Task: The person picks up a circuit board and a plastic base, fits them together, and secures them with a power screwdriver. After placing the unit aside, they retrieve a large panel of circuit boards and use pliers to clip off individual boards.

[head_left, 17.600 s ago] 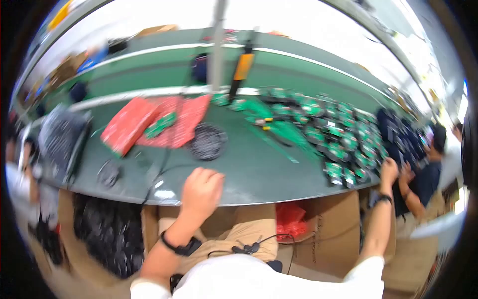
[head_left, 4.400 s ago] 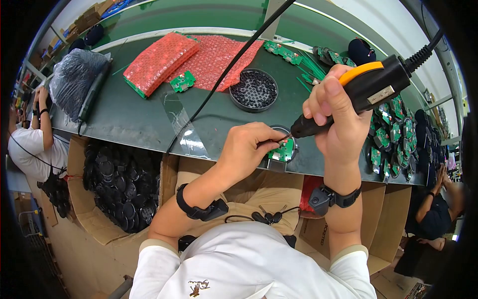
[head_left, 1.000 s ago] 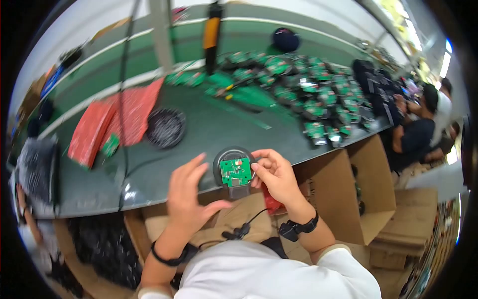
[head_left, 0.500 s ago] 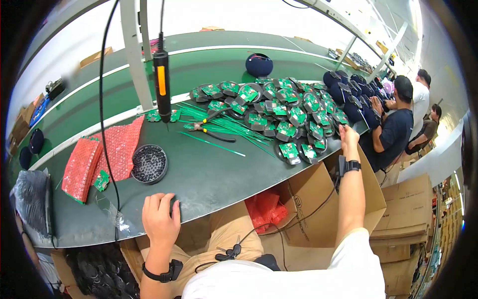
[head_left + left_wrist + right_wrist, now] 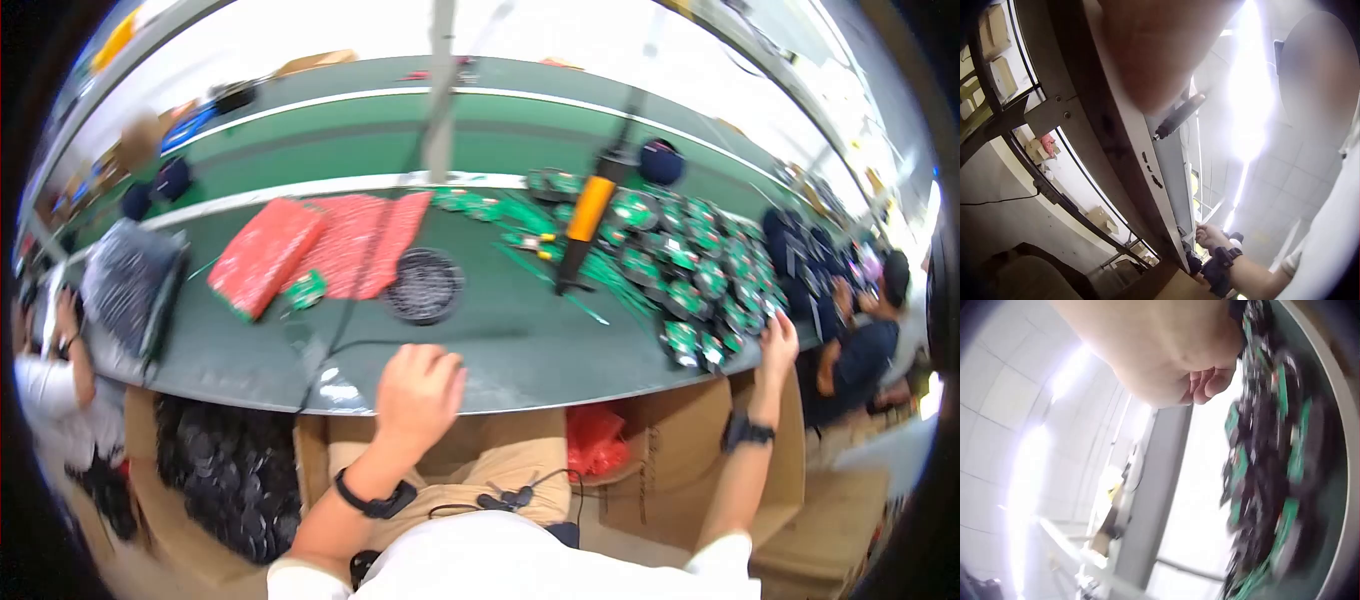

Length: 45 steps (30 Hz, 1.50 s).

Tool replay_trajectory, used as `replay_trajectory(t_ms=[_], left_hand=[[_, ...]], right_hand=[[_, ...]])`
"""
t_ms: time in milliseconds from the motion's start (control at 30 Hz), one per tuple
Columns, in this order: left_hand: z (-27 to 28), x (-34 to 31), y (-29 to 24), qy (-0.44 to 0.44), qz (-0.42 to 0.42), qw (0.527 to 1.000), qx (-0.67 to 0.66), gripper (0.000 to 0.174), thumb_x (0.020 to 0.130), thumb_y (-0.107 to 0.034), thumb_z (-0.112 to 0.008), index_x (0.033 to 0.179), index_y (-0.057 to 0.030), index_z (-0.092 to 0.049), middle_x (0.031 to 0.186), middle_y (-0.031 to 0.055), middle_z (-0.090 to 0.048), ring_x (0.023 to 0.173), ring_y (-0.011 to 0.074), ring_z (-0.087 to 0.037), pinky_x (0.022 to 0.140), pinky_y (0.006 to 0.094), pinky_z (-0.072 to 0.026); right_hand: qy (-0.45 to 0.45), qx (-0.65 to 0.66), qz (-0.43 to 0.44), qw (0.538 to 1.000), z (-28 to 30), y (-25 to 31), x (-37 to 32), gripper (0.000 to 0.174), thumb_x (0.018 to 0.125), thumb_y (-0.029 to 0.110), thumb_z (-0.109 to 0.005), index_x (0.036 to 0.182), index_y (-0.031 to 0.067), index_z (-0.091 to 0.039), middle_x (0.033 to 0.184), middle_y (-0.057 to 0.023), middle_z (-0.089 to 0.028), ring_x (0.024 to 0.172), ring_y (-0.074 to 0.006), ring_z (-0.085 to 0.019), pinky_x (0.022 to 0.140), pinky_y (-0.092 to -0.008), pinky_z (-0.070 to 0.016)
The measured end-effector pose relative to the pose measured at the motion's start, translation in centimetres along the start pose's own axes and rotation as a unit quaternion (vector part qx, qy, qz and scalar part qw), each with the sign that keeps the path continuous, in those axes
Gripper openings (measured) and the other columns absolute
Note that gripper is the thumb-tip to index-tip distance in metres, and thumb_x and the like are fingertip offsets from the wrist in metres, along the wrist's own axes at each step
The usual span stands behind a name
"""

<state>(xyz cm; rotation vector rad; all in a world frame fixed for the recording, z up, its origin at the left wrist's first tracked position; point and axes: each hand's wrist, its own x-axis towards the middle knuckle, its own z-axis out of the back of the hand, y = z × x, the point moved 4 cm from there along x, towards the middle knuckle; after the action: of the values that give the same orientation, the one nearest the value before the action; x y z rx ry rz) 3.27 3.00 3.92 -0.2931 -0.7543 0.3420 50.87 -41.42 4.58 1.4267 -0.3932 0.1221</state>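
My left hand [image 5: 420,392] hovers at the near edge of the green table [image 5: 570,370], its fingers loosely curled and nothing visible in them. In the left wrist view that hand fills the top, blurred. My right hand [image 5: 779,348] reaches to the right end of a pile of black round parts with green circuit boards [image 5: 690,265]. The right wrist view shows its fingers [image 5: 1204,387] curled beside the stacked parts [image 5: 1285,431]; I cannot tell whether they grip one. Left of the pile hangs a black and orange electric screwdriver [image 5: 588,215], slanted.
A round dish of small black pieces [image 5: 459,290], red bubble wrap [image 5: 350,240] and a loose circuit board [image 5: 306,289] are on the table. Green strips [image 5: 610,280] lie by the pile. Cardboard boxes [image 5: 680,470] stand below; people work at both sides.
A second ago my right hand held a round part with a circuit board; it then went to the pile's right end. The left hand lowered to the table edge. The screwdriver has swung right.
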Motion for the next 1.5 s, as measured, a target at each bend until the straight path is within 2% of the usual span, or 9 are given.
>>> replay_trajectory(t_ms=[133,367,467,600,767,967,1033,1367,1500], left_hand=[[0.1,-0.6,0.5,-0.012,-0.008,1.0,-0.012,0.017,0.079,-0.009,-0.077,0.094,-0.0069,-0.07,0.093,0.0081,-0.065,0.086,0.0286,-0.062,0.076,0.0406,-0.0508],[5.9,-1.3,1.6,-0.105,0.036,0.988,-0.106,0.013,0.082,-0.006,-0.077,0.093,-0.006,-0.072,0.081,0.0098,-0.067,0.07,0.0284,-0.066,0.063,0.0389,-0.0533],[10.3,0.5,6.0,-0.207,0.1,0.973,-0.018,0.007,0.085,-0.003,-0.074,0.091,-0.0036,-0.07,0.082,0.0126,-0.068,0.068,0.0267,-0.066,0.062,0.0362,-0.0526],[10.5,2.2,14.9,-0.057,0.209,0.963,0.158,0.032,0.08,-0.019,-0.082,0.107,-0.0072,-0.071,0.104,0.0117,-0.069,0.104,0.0333,-0.065,0.089,0.0446,-0.0531],[8.2,2.6,19.6,0.033,0.238,0.951,0.196,0.041,0.074,-0.025,-0.088,0.108,-0.0076,-0.072,0.111,0.0128,-0.07,0.107,0.0339,-0.066,0.091,0.0444,-0.0521],[12.6,1.1,10.6,-0.135,0.215,0.966,-0.046,0.035,0.072,-0.016,-0.088,0.1,-0.0057,-0.071,0.105,0.0092,-0.07,0.091,0.0275,-0.068,0.074,0.0399,-0.0556],[11.4,-0.1,6.1,-0.073,0.143,0.977,-0.14,0.028,0.073,-0.014,-0.086,0.094,-0.0059,-0.068,0.106,0.0077,-0.068,0.089,0.0252,-0.067,0.07,0.0381,-0.0555],[5.4,-3.3,4.2,-0.003,0.076,0.993,-0.095,0.03,0.079,-0.017,-0.082,0.1,-0.0072,-0.063,0.118,0.0115,-0.065,0.109,0.0337,-0.063,0.091,0.0429,-0.0536],[11.6,-6.7,7.3,-0.064,0.185,0.976,-0.091,0.015,0.083,-0.009,-0.08,0.093,-0.0036,-0.071,0.088,0.0091,-0.067,0.069,0.0181,-0.067,0.06,0.0314,-0.0529]], right_hand=[[0.232,0.078,0.018,0.969,-10.2,10.2,-16.8,0.008,0.101,0.012,-0.064,0.104,0.005,-0.063,0.074,0.0035,-0.052,0.058,-0.0041,-0.045,0.05,-0.0213,-0.0347],[0.47,0.046,0.069,0.879,-22.3,10.3,-33.1,0.003,0.093,0.002,-0.071,0.092,0.0017,-0.068,0.075,-0.0018,-0.065,0.061,-0.0075,-0.057,0.057,-0.0221,-0.0461],[0.362,-0.055,0.285,0.886,-23.4,12.0,-35.5,0.006,0.088,0.002,-0.074,0.086,0.0029,-0.068,0.069,-0.0051,-0.062,0.055,-0.0139,-0.056,0.054,-0.0265,-0.0444],[0.356,-0.116,0.338,0.864,-23.0,12.8,-35.9,0.009,0.082,0.004,-0.077,0.083,0.006,-0.068,0.064,-0.0063,-0.054,0.053,-0.0223,-0.053,0.051,-0.0356,-0.0401],[0.358,-0.103,0.348,0.86,-23.1,12.9,-35.7,0.009,0.083,0.003,-0.076,0.083,0.0056,-0.067,0.065,-0.0058,-0.053,0.053,-0.019,-0.051,0.051,-0.0329,-0.0388],[0.365,-0.108,0.351,0.856,-22.8,12.9,-35.7,0.009,0.084,0.003,-0.075,0.083,0.0049,-0.067,0.066,-0.0055,-0.051,0.052,-0.0169,-0.049,0.05,-0.0312,-0.0373],[0.379,-0.11,0.357,0.847,-22.9,12.9,-36.0,0.009,0.085,0.003,-0.075,0.083,0.0048,-0.067,0.066,-0.0055,-0.052,0.052,-0.017,-0.049,0.05,-0.0314,-0.0374],[0.378,-0.107,0.354,0.849,-22.9,12.3,-36.3,0.007,0.087,0.0,-0.073,0.086,0.003,-0.067,0.069,-0.0042,-0.052,0.054,-0.013,-0.048,0.05,-0.0275,-0.0379],[0.376,-0.109,0.345,0.853,-22.9,12.5,-36.5,0.007,0.089,0.001,-0.073,0.086,0.0018,-0.067,0.07,-0.0041,-0.052,0.055,-0.0125,-0.047,0.051,-0.0269,-0.0375]])
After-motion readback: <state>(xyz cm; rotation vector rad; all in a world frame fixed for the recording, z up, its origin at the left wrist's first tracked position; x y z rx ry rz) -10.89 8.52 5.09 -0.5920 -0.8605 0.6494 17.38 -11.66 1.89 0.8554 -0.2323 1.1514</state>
